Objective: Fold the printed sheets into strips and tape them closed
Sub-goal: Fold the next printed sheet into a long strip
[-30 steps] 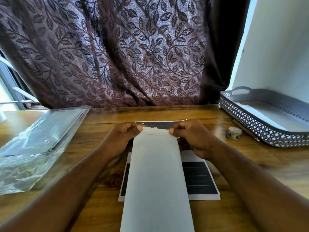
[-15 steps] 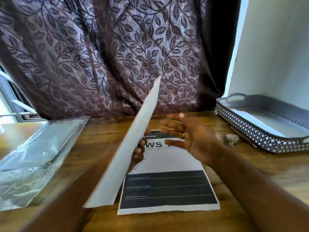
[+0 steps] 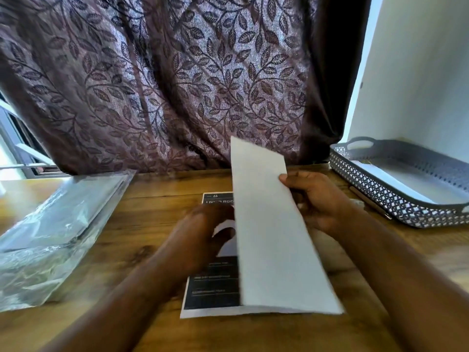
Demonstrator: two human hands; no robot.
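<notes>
The folded strip [image 3: 274, 232] was held up over the middle of the tabletop [image 3: 157, 224], its white back turned to the camera and its far end tilted away toward the curtain [image 3: 177, 85]. It was pinched along its right edge by the right hand [image 3: 319, 199], thumb on the near face and fingers curled behind. Half a second before, that hand had been spread and empty, and the strip had been gripped by the left hand and seen nearly edge-on, leaning left; it had since been turned flat to the view and passed across. The left hand [image 3: 200, 232] was blurred beside the strip's left edge, above the printed sheet [image 3: 210, 288]; whether it touched the strip, or how its fingers were set, could not be told.

The printed sheet was lying flat on the tabletop beneath the strip, its dark bands showing to the left of the strip, in the place it had occupied earlier. Left of the strip a clear plastic sleeve [image 3: 55, 224] was lying. Right of the strip stood a grey lattice tray [image 3: 375, 191], and a pen [image 3: 370, 201] was lying along the tray's near wall.
</notes>
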